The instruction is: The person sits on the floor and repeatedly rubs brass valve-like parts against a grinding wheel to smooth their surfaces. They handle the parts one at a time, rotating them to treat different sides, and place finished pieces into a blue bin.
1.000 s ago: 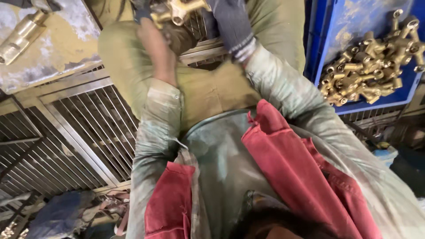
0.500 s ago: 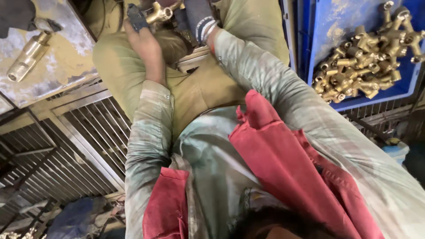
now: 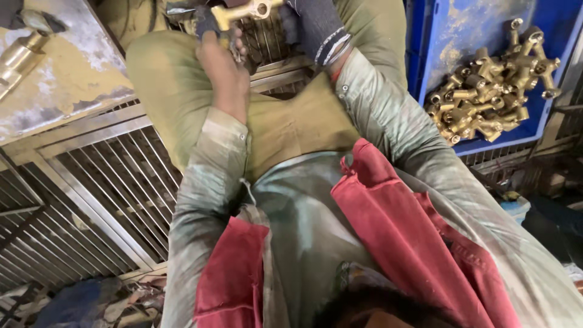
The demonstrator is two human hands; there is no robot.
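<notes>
The left hand, bare, is closed around the lower end of a brass fitting at the top edge of the view; the right hand, in a dark knit glove with a striped cuff, grips the same piece from the other side, fingers curled onto it. The fitting is T-shaped, smooth yellow metal with an open round bore at its right tip. Under the grip lie olive trouser knees and a metal grating of thin parallel bars. Right of the grip, well apart, a blue plastic crate holds a heap of like brass fittings. Left of it sits a worn, stained bench surface.
</notes>
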